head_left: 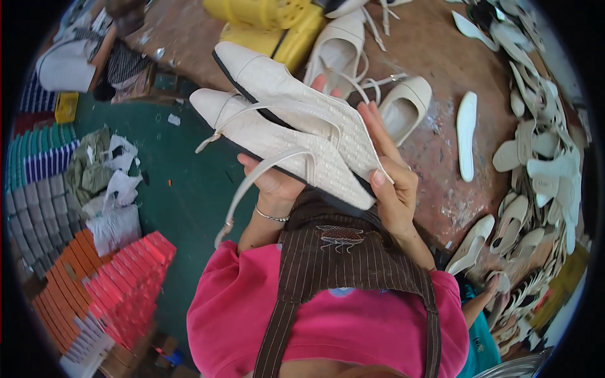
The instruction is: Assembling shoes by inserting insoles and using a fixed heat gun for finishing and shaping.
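Observation:
I hold a pair of cream slingback shoes [287,129] with woven uppers and dark soles in front of my chest, toes pointing up and left. My left hand [272,184] grips them from below, fingers under the soles, a thin bracelet on the wrist. My right hand [392,179] wraps around the heel ends from the right, thumb on the lower shoe. A loose strap with a buckle hangs down to the left of my left wrist.
A worn brown table [441,50] carries more cream shoes [406,107], a loose insole [466,135] and a yellow case [277,28]. Several cream shoes pile up at the right [535,170]. Stacked red and orange boxes [113,277] stand on the green floor at the lower left.

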`<state>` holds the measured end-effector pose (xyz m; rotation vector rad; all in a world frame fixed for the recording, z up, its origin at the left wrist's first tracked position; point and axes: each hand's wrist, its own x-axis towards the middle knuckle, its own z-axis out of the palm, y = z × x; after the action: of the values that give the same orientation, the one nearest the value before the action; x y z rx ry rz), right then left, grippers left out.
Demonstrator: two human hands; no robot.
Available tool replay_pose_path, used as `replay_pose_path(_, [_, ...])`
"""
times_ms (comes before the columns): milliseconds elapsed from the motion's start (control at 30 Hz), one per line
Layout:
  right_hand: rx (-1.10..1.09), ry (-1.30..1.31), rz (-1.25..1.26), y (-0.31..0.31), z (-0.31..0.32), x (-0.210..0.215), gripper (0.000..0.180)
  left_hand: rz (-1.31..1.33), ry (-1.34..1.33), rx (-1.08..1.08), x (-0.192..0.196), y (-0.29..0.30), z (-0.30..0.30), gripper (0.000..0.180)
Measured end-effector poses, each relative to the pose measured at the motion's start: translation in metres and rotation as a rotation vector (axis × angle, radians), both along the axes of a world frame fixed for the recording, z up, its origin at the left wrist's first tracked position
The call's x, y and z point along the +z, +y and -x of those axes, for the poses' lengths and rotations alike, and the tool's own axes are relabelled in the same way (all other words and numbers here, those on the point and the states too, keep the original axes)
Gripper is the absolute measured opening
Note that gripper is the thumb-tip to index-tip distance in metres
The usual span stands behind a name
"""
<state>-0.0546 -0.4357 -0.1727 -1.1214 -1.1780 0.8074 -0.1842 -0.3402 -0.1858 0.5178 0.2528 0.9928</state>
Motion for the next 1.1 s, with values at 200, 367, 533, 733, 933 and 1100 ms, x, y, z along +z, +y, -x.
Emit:
replay_pose_path(200, [0.173, 0.199, 0.146, 0.014, 0.012, 0.003, 0.026, 0.058, -0.167, 0.029, -0.012, 0.016, 0.026, 0.111])
replay_pose_path(367, [0.214, 0.146, 0.248, 0.041, 0.034, 0.01, 0.031, 0.201, -0.002, 0.32, -0.024, 0.041, 0.068, 0.086])
replay_pose_path(533, [0.188, 0.292, 0.27, 0.068, 0.037, 0.0, 0.032, 0.212, -0.368, 0.321, -0.022, 0.082, 0.119, 0.05])
replay_pose_path(733, [-0.062, 0.346, 0.404, 0.057, 0.005, -0.02, 0.024, 0.252, 0.027, 0.848, 0.016, 0.138, 0.139, 0.042])
replay_pose_path(933, [-0.177, 0.353, 0.371, 0.047, -0.019, -0.033, 0.023, 0.211, -0.052, 0.855, 0.015, 0.169, 0.151, 0.043])
replay_pose_path(1100, [-0.214, 0.422, 0.419, 0.049, -0.027, -0.032, 0.024, 0.162, -0.1, 0.775, 0.023, 0.185, 0.143, 0.044])
